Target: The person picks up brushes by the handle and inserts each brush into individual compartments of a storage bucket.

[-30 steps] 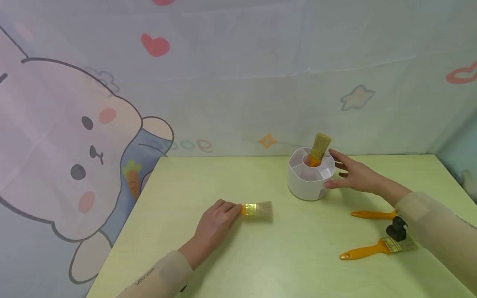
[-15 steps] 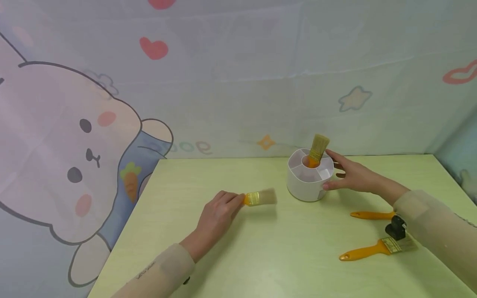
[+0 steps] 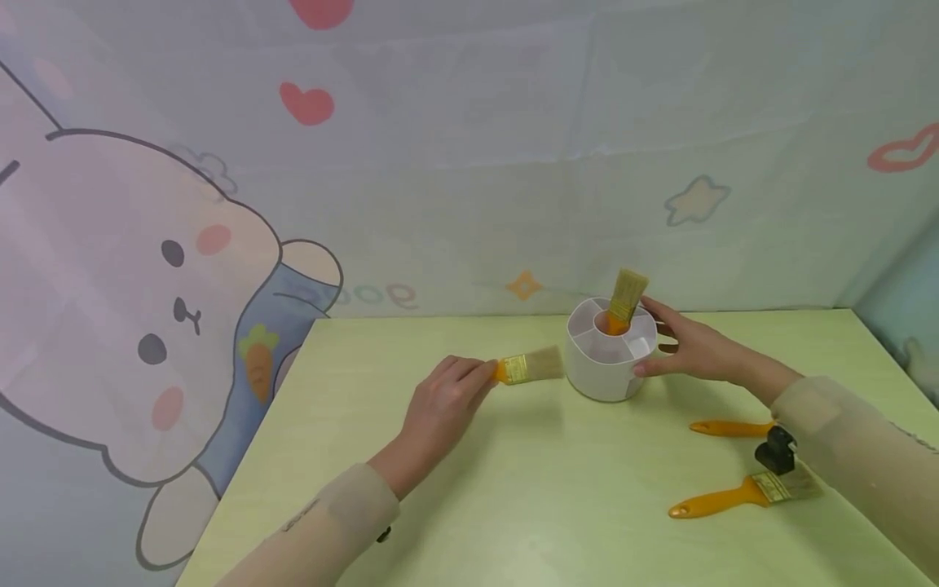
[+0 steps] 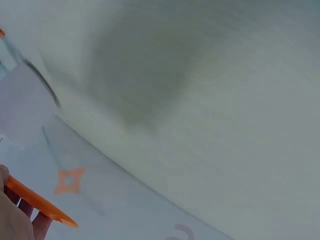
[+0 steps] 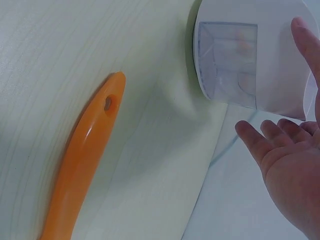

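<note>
Paintbrush (image 3: 534, 366) is held above the desk (image 3: 587, 522) by the left grip (image 3: 449, 408), clamped together on its orange handle, bristles aimed rightward at the white holder (image 3: 597, 379). The left forearm (image 3: 330, 518) is stretched forward and inward. The right grip (image 3: 700, 346) is spread about the holder's side, thumb and fingers apart. To its left, a second brush (image 3: 628, 295) is stood tilted in the holder's centre; two further brushes (image 3: 722, 499) are laid nearer the body.
</note>
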{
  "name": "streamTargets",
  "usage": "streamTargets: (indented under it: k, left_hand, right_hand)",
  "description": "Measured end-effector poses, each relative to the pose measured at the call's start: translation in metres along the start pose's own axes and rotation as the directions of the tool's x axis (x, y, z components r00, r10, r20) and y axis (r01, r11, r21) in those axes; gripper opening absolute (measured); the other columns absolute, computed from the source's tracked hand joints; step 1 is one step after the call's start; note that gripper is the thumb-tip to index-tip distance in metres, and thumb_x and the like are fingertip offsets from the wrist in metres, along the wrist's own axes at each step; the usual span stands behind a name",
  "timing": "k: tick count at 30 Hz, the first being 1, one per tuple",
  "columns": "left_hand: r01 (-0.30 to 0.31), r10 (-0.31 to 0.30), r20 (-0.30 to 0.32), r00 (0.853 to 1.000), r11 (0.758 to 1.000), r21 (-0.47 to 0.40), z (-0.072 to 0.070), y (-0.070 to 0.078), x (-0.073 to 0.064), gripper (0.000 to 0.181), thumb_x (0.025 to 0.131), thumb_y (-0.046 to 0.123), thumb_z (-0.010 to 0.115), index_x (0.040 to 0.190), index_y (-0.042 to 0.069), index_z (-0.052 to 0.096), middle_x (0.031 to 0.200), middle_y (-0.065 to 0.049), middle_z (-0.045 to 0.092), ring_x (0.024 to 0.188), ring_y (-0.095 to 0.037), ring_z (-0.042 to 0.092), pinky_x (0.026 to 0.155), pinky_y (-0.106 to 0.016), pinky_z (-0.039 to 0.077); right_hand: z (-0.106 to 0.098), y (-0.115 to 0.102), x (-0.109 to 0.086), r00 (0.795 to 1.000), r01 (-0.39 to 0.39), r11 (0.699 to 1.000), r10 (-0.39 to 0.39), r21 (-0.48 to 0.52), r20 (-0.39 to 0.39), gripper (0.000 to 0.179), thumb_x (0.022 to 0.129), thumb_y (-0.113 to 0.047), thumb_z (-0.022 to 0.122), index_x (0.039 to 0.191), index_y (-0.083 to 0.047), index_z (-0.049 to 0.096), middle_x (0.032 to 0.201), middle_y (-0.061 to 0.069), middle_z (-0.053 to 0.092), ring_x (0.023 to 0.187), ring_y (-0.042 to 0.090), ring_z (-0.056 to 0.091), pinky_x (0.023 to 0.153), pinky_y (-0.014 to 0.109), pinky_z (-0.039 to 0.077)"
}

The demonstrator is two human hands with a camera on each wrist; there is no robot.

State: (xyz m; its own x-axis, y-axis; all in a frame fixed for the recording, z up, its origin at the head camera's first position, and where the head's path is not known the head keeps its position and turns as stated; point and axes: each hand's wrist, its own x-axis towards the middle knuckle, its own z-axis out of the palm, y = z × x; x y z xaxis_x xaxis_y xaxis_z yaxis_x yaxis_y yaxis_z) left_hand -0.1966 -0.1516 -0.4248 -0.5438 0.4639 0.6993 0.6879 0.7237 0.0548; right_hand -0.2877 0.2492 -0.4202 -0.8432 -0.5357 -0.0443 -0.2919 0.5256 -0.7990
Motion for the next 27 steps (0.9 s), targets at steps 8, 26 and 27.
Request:
streamTargets:
  k: [8,26,27]
  left_hand:
    - [0.041,-0.044,-0.041,0.998,0.996,-0.077,0.004,0.007,0.021,0.027,0.09,0.007,0.086,0.117,0.005,0.081,0.102,-0.005,0.078,0.092,-0.023,0.071,0.077,-0.032,0.065]
    - [0.27,-0.284,-0.036,0.958,0.937,-0.224,0.015,0.027,0.058,0.027,0.094,0.014,0.083,0.118,0.004,0.079,0.104,-0.008,0.079,0.094,-0.025,0.073,0.081,-0.036,0.064]
    - [0.275,-0.293,-0.041,0.955,0.931,-0.24,0.016,0.028,0.059,0.027,0.094,0.014,0.083,0.118,0.004,0.079,0.104,-0.009,0.079,0.094,-0.026,0.074,0.081,-0.036,0.064]
  right_hand:
    - [0.002,-0.002,0.001,1.0,0.008,1.0,-0.008,0.024,-0.002,0.115,0.095,-0.018,0.085,0.169,0.004,0.0,0.17,0.035,0.019,0.153,0.058,0.029,0.119,0.065,0.036]
    - [0.005,-0.002,-0.001,1.0,0.014,1.0,-0.014,0.021,-0.015,0.113,0.095,-0.02,0.085,0.169,0.002,0.002,0.169,0.035,0.023,0.151,0.057,0.034,0.118,0.063,0.04]
    - [0.005,-0.002,-0.001,1.0,0.013,1.0,-0.012,0.022,-0.015,0.114,0.095,-0.02,0.085,0.169,0.002,0.002,0.169,0.035,0.023,0.151,0.057,0.034,0.118,0.063,0.04]
